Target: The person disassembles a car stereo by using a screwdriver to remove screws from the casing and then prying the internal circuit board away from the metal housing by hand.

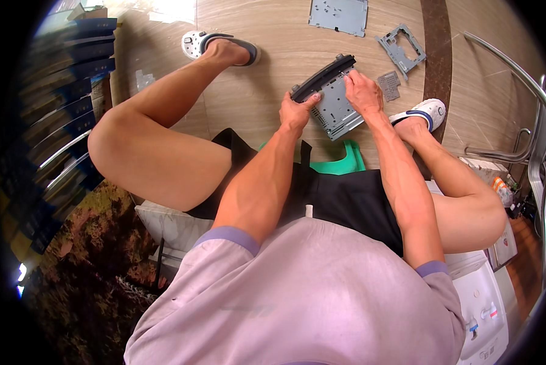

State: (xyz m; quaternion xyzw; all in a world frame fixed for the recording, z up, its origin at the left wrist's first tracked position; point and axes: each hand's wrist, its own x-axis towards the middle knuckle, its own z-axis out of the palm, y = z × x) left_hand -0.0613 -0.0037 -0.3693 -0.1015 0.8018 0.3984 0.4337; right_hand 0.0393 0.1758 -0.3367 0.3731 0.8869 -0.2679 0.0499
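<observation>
View: head camera, looking straight down at a seated person's lap, legs and a pale wood-pattern floor [267, 42].
Held thing: a flat grey metal electronics chassis with a black plastic front panel [331, 97], about the shape of a car stereo unit, tilted, above the floor between the person's feet.
Left hand [295, 111]: fingers closed on the chassis at its near left corner, thumb up against the black panel.
Right hand [362, 91]: laid on top of the chassis at its right side, fingers curled over the metal near the panel's right end; whether it grips or only presses cannot be told.
Hands together or apart: apart, one at each side of the same chassis, both touching it.
Forearms: both bare, coming up from the lower edge out of short lilac sleeves.
Seat: a green plastic stool [340, 163] shows between the thighs, beneath black shorts.
Feet: a white and grey slipper on the left foot [207, 44], a white and blue slipper on the right foot [427, 112].
Loose parts on the floor: a flat grey metal cover plate [338, 14] at the top edge; a grey metal bracket frame with cut-outs [400, 50] to its right; a small grey perforated metal square [389, 84] just beside the right hand.
Left edge: a stack of dark blue flat units [72, 67].
Right edge: a chrome tube frame [531, 103].
</observation>
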